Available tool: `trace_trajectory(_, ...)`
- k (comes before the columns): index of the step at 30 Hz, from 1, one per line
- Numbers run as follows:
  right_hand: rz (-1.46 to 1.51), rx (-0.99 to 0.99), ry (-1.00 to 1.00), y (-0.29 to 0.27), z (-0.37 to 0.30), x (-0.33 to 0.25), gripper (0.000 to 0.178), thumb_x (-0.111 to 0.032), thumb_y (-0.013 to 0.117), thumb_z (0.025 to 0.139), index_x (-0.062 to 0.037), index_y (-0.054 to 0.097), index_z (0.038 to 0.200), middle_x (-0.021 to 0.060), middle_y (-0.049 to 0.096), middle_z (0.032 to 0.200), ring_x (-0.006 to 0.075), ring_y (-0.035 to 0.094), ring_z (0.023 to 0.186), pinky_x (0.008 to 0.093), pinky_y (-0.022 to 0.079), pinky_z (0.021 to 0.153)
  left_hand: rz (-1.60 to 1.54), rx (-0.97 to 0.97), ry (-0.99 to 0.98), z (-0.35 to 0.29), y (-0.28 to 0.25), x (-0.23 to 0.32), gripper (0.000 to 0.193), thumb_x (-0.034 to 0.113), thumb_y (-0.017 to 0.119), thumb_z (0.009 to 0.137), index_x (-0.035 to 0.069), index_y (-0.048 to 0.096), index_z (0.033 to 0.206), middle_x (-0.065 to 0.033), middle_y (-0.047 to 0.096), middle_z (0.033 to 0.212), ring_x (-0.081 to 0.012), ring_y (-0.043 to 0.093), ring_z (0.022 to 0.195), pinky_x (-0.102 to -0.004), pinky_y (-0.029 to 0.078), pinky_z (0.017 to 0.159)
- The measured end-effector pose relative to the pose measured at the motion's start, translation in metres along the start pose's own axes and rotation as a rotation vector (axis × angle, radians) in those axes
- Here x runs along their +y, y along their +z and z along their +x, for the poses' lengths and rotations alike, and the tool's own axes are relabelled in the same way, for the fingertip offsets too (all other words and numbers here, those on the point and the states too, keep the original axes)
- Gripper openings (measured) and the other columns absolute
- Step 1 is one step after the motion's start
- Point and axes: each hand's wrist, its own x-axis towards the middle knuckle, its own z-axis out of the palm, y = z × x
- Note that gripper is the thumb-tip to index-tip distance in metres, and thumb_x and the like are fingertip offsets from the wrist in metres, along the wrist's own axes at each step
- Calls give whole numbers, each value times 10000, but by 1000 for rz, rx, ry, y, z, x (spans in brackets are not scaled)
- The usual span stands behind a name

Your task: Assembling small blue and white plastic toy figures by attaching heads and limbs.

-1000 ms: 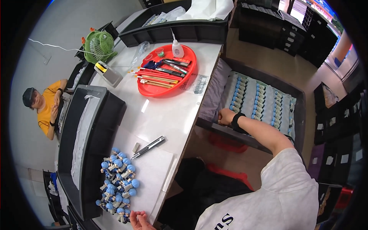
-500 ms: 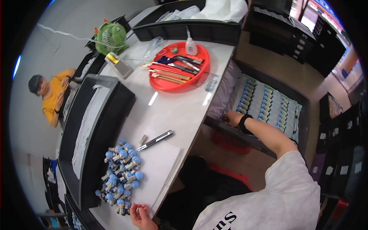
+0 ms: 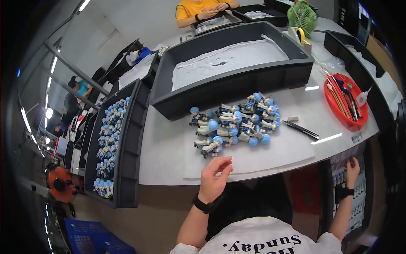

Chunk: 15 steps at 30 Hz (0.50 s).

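Observation:
My left hand (image 3: 215, 178) hovers at the table's front edge, its fingers loosely bent, thumb apart from the index finger, nothing visible between them. Just beyond it a cluster of small blue-haired figurines (image 3: 230, 125) lies on a white sheet (image 3: 283, 154). Off to the right, below tabletop level, my right hand (image 3: 352, 171) is over a dark crate (image 3: 367, 186), fingers somewhat apart and no object visible in them. Rows of similar figurines lie on pale cloth in that crate, partly hidden by my forearm.
Behind the figurines stands a black tray (image 3: 237, 76) lined with white cloth. A pen-like cutter (image 3: 301, 130) and small grey block (image 3: 293, 119) lie beside them. Further right is a red tray (image 3: 359, 120) of brushes. Another crate (image 3: 131, 148) of figurines stands left. A person in yellow sits opposite.
My view has swung from the right-hand crate toward the table's middle. My right hand has drawn back a little over the crate; my left hand stays near the figurines.

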Motion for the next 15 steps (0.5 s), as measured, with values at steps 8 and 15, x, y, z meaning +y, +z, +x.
trace_trajectory(8, 617, -153, -231, 81, -98, -192, 150, -51, 556, 815, -22, 564, 962, -4, 544, 763, 49, 489, 652, 164, 390, 576, 1092, 90, 526, 56, -23, 46, 266, 117, 665, 695, 21, 587, 931, -105, 598, 794, -241, 545, 717, -331, 435, 648)
trace_trajectory(15, 664, -755, -270, 179, -171, -255, 167, 11, 603, 746, 7, 595, 912, 37, 604, 790, 78, 567, 701, 192, 439, 638, 1218, 55, 354, 58, -28, 22, 344, 186, 699, 648, 41, 595, 942, -95, 594, 758, -245, 544, 728, -340, 431, 662)
